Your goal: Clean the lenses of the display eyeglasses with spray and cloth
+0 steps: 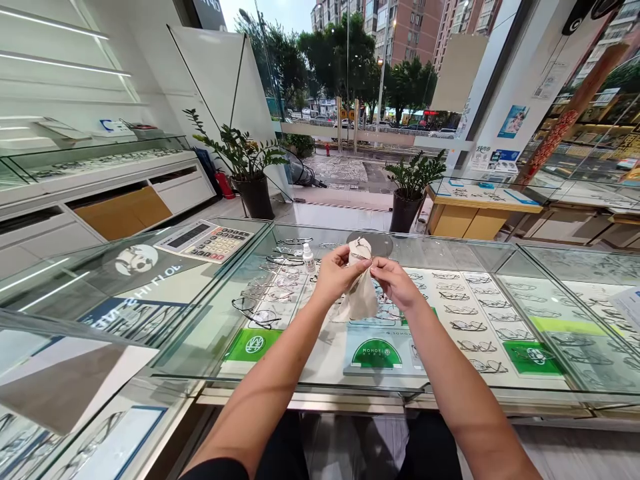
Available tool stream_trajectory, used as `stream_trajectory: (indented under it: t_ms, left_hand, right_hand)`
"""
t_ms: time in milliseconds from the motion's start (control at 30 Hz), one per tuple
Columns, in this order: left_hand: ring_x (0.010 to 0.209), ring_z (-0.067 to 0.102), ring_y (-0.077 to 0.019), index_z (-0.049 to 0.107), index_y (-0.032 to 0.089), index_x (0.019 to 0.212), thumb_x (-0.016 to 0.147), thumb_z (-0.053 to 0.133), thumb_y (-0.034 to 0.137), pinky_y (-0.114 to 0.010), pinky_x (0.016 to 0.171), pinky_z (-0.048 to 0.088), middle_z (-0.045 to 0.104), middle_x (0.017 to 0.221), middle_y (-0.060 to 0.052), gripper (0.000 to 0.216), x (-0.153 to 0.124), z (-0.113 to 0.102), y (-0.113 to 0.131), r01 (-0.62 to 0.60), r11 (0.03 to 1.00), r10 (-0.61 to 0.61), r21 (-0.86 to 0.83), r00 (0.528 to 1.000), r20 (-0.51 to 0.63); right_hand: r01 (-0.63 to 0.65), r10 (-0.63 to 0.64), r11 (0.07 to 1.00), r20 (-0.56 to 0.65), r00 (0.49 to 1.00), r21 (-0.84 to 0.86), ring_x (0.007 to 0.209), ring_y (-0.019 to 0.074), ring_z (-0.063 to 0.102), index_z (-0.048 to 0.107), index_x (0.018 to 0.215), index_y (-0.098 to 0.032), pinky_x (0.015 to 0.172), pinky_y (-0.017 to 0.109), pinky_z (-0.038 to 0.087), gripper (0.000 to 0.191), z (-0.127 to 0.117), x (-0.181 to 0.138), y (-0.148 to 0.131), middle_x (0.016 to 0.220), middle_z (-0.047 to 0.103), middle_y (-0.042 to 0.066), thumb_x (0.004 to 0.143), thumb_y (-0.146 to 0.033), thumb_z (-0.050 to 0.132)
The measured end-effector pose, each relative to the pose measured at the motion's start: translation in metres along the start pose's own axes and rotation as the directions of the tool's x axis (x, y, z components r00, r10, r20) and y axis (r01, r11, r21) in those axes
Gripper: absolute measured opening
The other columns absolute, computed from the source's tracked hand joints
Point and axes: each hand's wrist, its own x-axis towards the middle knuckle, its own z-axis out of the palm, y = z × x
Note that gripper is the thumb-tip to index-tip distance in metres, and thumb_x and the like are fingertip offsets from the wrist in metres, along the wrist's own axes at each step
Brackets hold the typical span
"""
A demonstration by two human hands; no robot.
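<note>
Over the glass counter my left hand (336, 272) pinches a beige cleaning cloth (362, 300), its lower part hanging loose. My right hand (397, 283) is closed at the cloth's right side, fingertips close to the left thumb. A thin dark line shows at the cloth's upper fold, perhaps part of a glasses frame; the cloth and fingers hide the rest. Just left of my left hand, a small white bottle (309, 260) stands upright on the counter. A pair of dark-framed glasses (256, 313) lies farther left.
Rows of eyeglasses (465, 310) fill the glass display case (320, 385) beneath my hands. A large calculator (205, 241) lies at the back left. A round dark tray (376, 243) sits behind my hands. Potted plants (255, 193) stand beyond the counter by the window.
</note>
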Motion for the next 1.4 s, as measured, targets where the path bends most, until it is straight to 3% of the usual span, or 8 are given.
stream_trajectory:
  t_ms: [200,400,633,967,1033,1200,1300,1400]
  left_hand:
    - [0.066,0.053,-0.0126,0.071,0.015,0.085,0.074,0.09,0.051,-0.024,0.062,0.045,0.064,0.074,0.0,0.043,-0.003,0.001,-0.004,-0.06,0.995,0.062,0.08,0.998,-0.017]
    - [0.062,0.048,-0.0124,0.066,0.015,0.077,0.081,0.076,0.072,-0.025,0.06,0.04,0.058,0.067,0.0,0.058,0.0,-0.001,-0.011,-0.045,0.997,0.049,0.06,0.996,-0.072]
    - [0.075,0.06,-0.015,0.072,0.014,0.1,0.064,0.097,0.049,-0.025,0.07,0.049,0.07,0.085,-0.003,0.056,0.002,-0.001,-0.002,0.044,0.998,-0.039,-0.043,0.993,0.111]
    - [0.058,0.048,-0.0107,0.065,0.015,0.079,0.079,0.08,0.07,-0.024,0.057,0.04,0.059,0.067,0.001,0.057,-0.002,0.002,-0.008,-0.014,1.0,0.014,0.002,1.0,-0.027]
    - [0.056,0.049,-0.0113,0.064,0.015,0.076,0.079,0.078,0.073,-0.025,0.055,0.04,0.059,0.064,0.0,0.059,0.0,-0.001,-0.006,0.02,1.0,-0.02,-0.004,1.0,0.009]
    - [0.066,0.061,-0.0148,0.071,0.014,0.093,0.072,0.091,0.058,-0.026,0.064,0.05,0.07,0.077,-0.004,0.052,0.001,-0.005,0.005,0.072,0.997,-0.064,-0.041,0.983,0.173]
    - [0.073,0.064,-0.0155,0.072,0.014,0.102,0.062,0.099,0.045,-0.025,0.067,0.052,0.073,0.086,-0.005,0.058,0.0,-0.003,0.007,0.072,0.996,-0.062,-0.056,0.986,0.155]
    - [0.061,0.059,-0.0129,0.07,0.014,0.093,0.068,0.095,0.052,-0.024,0.058,0.049,0.068,0.074,-0.001,0.051,-0.002,0.0,0.002,0.062,0.998,-0.06,-0.024,0.995,0.085]
  right_hand:
    - [-0.015,0.016,1.0,0.065,0.998,-0.006,0.075,0.0157,0.045,0.061,0.071,-0.021,0.072,0.029,0.035,0.038,0.002,-0.001,0.008,0.076,0.053,-0.002,0.076,-0.048,0.087]
    - [0.015,-0.011,0.998,0.059,0.998,-0.067,0.071,0.0148,0.044,0.064,0.069,-0.021,0.071,0.029,0.036,0.036,-0.005,0.0,0.004,0.072,0.053,-0.003,0.076,-0.048,0.087]
    - [-0.003,0.003,1.0,0.019,1.0,-0.002,0.076,0.0153,0.054,0.07,0.072,-0.02,0.078,0.03,0.042,0.039,-0.012,0.002,0.0,0.076,0.065,0.0,0.071,-0.052,0.092]
    - [-0.057,0.053,0.998,0.095,0.994,0.031,0.076,0.0153,0.057,0.069,0.074,-0.02,0.079,0.029,0.045,0.039,-0.001,0.0,0.013,0.077,0.067,0.0,0.073,-0.051,0.093]
    - [-0.049,0.047,0.999,0.079,0.996,0.023,0.074,0.0145,0.056,0.069,0.072,-0.02,0.077,0.028,0.044,0.04,-0.003,0.0,0.009,0.075,0.066,-0.001,0.072,-0.051,0.093]
    - [-0.031,0.03,0.998,0.035,0.999,0.047,0.076,0.0155,0.058,0.07,0.072,-0.02,0.078,0.029,0.047,0.038,-0.01,0.001,0.002,0.076,0.067,0.001,0.071,-0.051,0.094]
    - [-0.051,0.047,0.994,0.048,0.998,0.101,0.075,0.0143,0.058,0.072,0.074,-0.019,0.08,0.029,0.048,0.038,-0.008,0.002,0.007,0.076,0.066,0.0,0.071,-0.049,0.094]
    - [-0.069,0.061,0.993,0.081,0.995,0.099,0.076,0.0142,0.059,0.073,0.076,-0.019,0.079,0.028,0.047,0.039,-0.002,0.002,0.014,0.078,0.068,0.001,0.071,-0.051,0.094]
